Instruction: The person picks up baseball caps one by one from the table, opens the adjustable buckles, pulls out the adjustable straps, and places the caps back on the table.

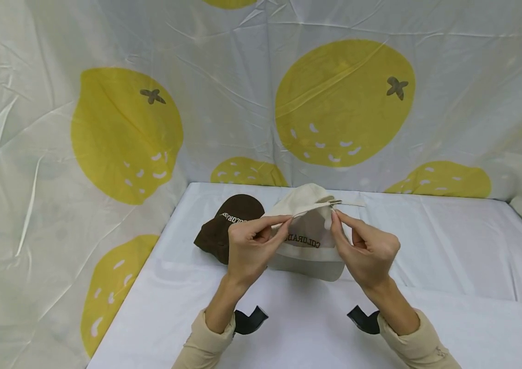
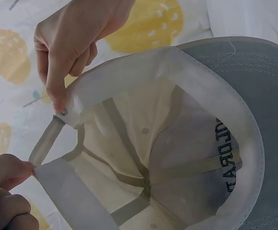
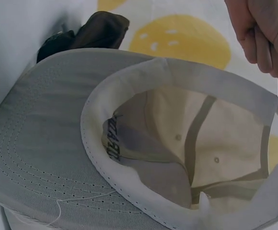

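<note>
A cream baseball cap [image 1: 304, 192] with a grey brim [image 1: 309, 267] is held up with its inside facing me and its brim toward the table front. Dark lettering shows back to front through the front panel. My left hand [image 1: 253, 251] pinches the back edge at the left end of the strap [image 2: 47, 139] between thumb and forefinger. With thumb and forefinger, my right hand [image 1: 366, 252] pinches the other end, right by the metal buckle [image 1: 334, 202]. The strap's loose tail [image 1: 353, 204] sticks out to the right.
A dark brown cap [image 1: 242, 206] with white lettering lies behind my left hand. White cloth covers the table [image 1: 454, 246]. A lemon-print curtain [image 1: 224, 102] hangs along the back and left. Black wrist mounts [image 1: 250, 321] stick out from both sleeves.
</note>
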### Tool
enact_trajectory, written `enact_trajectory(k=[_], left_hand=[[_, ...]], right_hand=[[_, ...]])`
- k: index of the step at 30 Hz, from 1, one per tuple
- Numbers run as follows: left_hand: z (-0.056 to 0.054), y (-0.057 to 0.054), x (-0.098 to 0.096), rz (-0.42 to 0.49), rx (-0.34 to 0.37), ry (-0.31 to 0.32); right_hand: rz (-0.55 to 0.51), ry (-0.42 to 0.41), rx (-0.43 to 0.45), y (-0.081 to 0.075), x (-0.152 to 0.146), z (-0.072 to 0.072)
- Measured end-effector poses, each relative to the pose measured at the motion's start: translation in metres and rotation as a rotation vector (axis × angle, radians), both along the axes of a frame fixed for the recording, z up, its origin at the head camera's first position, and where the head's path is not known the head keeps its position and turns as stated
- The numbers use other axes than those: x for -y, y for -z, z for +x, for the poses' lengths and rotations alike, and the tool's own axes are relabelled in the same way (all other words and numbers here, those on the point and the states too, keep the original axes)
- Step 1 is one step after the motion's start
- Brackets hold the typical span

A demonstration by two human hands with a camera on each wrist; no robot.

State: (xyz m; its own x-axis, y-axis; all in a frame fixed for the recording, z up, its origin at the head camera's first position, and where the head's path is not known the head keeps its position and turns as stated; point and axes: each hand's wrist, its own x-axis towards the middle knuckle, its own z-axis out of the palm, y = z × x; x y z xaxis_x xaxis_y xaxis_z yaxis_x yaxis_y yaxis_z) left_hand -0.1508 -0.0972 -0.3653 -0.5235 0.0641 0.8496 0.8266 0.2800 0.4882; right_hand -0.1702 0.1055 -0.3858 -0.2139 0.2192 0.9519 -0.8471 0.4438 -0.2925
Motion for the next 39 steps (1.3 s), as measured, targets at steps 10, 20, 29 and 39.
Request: enact_trajectory(k=[10, 20, 29, 39], left_hand=[[-0.002, -0.006, 0.014, 0.067, 0.030, -0.039], [-0.003, -0.010, 0.025, 0.125, 0.089, -0.063], [-0.004, -0.012, 0.029, 0.182, 0.138, -0.050], [-0.003, -0.013, 0.031, 0.199, 0.219, -0.044]], right_hand=[[-0.023, 0.023, 0.009, -0.002, -0.003, 0.000], [-0.039, 0.039, 0.001, -0.004, -0.005, -0.001], [-0.062, 0.047, 0.005, -0.003, -0.007, -0.002], [-0.080, 0.031, 0.026, -0.006, -0.008, -0.002]])
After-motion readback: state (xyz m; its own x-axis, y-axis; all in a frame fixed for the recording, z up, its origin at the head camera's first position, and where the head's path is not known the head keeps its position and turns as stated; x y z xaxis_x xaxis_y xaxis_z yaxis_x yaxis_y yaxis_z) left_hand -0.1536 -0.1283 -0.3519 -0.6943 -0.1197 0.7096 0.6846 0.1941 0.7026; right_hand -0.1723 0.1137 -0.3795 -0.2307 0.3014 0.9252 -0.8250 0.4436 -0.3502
